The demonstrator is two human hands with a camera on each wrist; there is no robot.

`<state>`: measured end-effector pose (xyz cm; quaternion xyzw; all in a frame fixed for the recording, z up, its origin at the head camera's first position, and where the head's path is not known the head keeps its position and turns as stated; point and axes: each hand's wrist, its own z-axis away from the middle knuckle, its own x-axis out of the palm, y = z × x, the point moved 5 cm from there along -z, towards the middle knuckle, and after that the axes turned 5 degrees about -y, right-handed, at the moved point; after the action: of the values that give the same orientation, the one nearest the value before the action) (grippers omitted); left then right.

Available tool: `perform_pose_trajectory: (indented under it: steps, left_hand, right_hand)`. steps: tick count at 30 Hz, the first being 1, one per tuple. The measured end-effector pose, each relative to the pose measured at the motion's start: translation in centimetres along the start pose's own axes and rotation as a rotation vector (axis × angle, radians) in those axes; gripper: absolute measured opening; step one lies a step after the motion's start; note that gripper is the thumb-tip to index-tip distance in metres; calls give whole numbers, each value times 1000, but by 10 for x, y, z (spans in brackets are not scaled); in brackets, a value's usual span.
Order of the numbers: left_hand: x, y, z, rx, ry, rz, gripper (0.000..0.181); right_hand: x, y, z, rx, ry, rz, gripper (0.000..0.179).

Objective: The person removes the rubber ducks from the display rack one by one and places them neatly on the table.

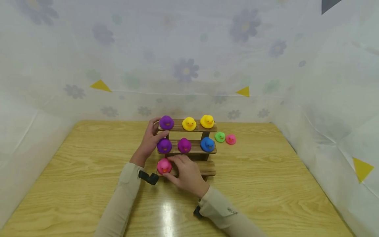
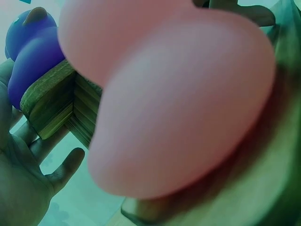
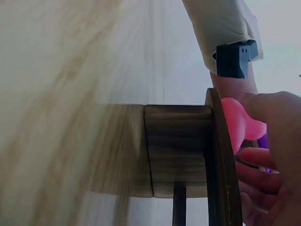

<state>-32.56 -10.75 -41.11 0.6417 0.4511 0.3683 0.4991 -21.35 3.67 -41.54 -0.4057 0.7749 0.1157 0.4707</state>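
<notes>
A small three-tiered wooden rack stands on the table with rubber ducks on its steps. My right hand pinches a pink rubber duck at the left end of the lowest step, thumb in front and fingers behind. My left hand holds the rack's upper left end, with a purple duck just above it. In the left wrist view the pink duck looms large, and the left fingers reach around a board's end. A second purple duck sits by the left thumb.
Two yellow ducks share the top step. A magenta duck and a blue duck stand on the middle step. Right of the rack, a green duck and another pink duck rest on the table.
</notes>
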Motion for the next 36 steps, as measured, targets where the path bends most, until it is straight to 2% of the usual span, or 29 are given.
perform_pose_trajectory:
  steps: [7, 17, 26, 31, 36]
  left_hand:
    - [0, 0, 1, -7, 5, 9, 57]
    - [0, -1, 0, 0, 7, 6, 55]
    - [0, 0, 0, 7, 13, 0, 55]
    - [0, 0, 1, 0, 9, 4, 55]
    - [0, 1, 1, 3, 12, 7, 54]
  right_hand:
    - [6, -3, 0, 31, -32, -8, 50]
    - [2, -6, 1, 23, 11, -23, 42]
    - [-19, -11, 1, 9, 55, -23, 40]
    - [-33, -11, 1, -21, 74, -33, 39]
    - [-48, -8, 0, -64, 132, -11, 40]
